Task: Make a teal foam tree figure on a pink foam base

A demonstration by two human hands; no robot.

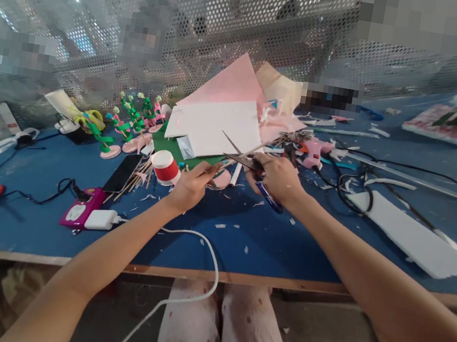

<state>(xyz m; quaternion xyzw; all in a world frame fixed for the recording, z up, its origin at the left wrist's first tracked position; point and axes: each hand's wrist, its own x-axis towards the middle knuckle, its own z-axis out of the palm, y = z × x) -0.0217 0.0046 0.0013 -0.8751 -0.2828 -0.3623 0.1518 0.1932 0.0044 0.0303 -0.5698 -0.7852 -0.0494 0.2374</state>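
My right hand [277, 178] is closed around blue-handled scissors [243, 156] whose blades are spread and point left. My left hand [191, 186] is pinched on a small piece I cannot make out, held close to the blades' base. Both hands hover over the blue table [242, 243]. A red and white cup [166, 167] stands just left of my left hand. White foam sheets [218, 125], a pink sheet [234, 84] and a green sheet [171, 147] lie stacked behind the hands.
Small pink and green craft flowers [129, 119] stand at back left, beside a black phone [123, 172] and wooden sticks. A pink device with a white charger [87, 213] and cable lies left. A glue gun [313, 151], black cables and a long foam strip [410, 236] lie right. Perforated mesh behind.
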